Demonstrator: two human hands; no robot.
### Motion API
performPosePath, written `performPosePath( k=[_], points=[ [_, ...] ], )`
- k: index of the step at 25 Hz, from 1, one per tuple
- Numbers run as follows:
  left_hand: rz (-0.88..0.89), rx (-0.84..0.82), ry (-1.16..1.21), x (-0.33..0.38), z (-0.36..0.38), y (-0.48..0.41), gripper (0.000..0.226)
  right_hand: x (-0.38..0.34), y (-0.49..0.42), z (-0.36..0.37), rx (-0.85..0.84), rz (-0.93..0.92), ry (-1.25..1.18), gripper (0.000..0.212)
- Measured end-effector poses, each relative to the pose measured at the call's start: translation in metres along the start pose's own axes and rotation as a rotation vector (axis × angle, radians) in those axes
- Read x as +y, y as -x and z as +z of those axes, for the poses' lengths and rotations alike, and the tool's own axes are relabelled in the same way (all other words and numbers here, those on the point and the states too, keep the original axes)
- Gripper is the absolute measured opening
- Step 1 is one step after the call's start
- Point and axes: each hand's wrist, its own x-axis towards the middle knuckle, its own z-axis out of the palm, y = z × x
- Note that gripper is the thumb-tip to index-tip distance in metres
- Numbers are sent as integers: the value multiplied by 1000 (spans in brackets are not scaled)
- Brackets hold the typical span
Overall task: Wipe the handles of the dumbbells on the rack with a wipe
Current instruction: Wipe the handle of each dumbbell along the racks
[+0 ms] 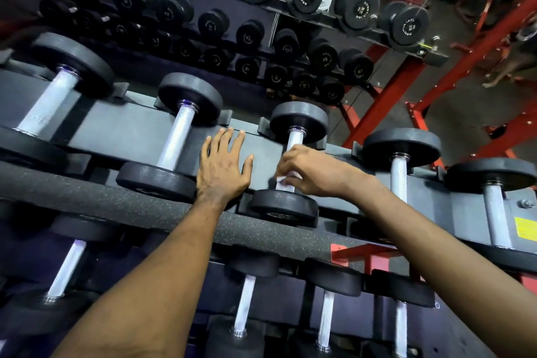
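Note:
A grey rack shelf carries several black dumbbells with silver handles. My right hand is curled round the handle of the middle dumbbell, pressing a white wipe onto the lower part of the handle; only the top of the handle shows. My left hand rests flat on the bare shelf to the left of that dumbbell, fingers spread and straight. Another dumbbell lies just left of my left hand.
More dumbbells lie to the right and far left, and on a lower tier. A mirror behind the rack reflects the dumbbells and my hands. Red frame beams stand at the right.

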Motion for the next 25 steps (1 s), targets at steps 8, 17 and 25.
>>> performPosePath(
  k=[8, 17, 25],
  points=[
    [-8, 12, 5, -1, 1, -1, 63, 10, -6, -6, 72, 34, 121, 25],
    [-8, 10, 8, 0, 1, 0, 62, 8, -8, 2, 227, 212, 136, 26],
    [-2, 25, 1, 0, 2, -1, 62, 10, 7, 3, 310, 315, -87, 25]
  ],
)
